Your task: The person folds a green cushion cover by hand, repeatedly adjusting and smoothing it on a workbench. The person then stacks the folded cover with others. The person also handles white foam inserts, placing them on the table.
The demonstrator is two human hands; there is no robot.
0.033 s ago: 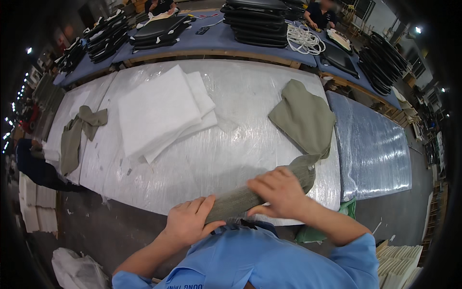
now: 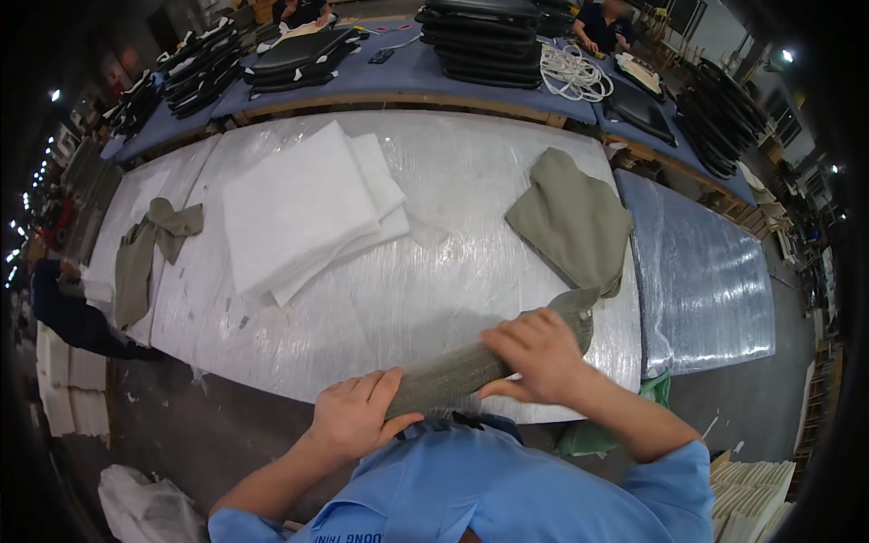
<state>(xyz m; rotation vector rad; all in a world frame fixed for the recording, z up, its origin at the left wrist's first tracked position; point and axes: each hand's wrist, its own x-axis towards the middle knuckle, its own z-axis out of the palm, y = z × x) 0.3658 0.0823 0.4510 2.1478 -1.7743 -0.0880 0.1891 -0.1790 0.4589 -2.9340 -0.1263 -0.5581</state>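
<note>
A long, narrow grey-green fabric cover lies across the near edge of the plastic-wrapped table, close to my body. It looks padded, but what is inside is hidden. My left hand grips its left end, thumb underneath and fingers on top. Further right along it, my right hand curls over the fabric with the thumb on the near side. Past that hand, the cover's far end rises to a loose flap. Just beyond lies a crumpled olive fabric piece.
White batting sheets are stacked left of centre on the wrapped table. Another olive strip lies far left, near a person's dark sleeve. Behind, a blue table bears black cushion stacks and a white cord coil.
My right hand has slid slightly to the right along the fabric cover. My left hand stays at the left end.
</note>
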